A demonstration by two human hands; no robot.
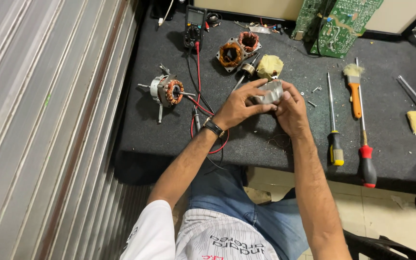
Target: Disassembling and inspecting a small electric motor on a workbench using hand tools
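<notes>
Both my hands hold a small silver metal motor housing (269,91) above the dark workbench mat (246,139). My left hand (239,105), with a black watch on its wrist, grips the housing from the left and top. My right hand (291,110) pinches it from the right side. Just beyond the housing lie a rotor shaft (244,72) and a yellow cloth wad (269,65).
A motor with copper windings (167,91) sits at the left, two wound stators (237,49) at the back. A multimeter (194,25) with red and black leads, green circuit boards (343,24), two screwdrivers (334,130), a brush (354,86) and loose screws (314,91) lie around. A metal shutter (39,125) runs along the left.
</notes>
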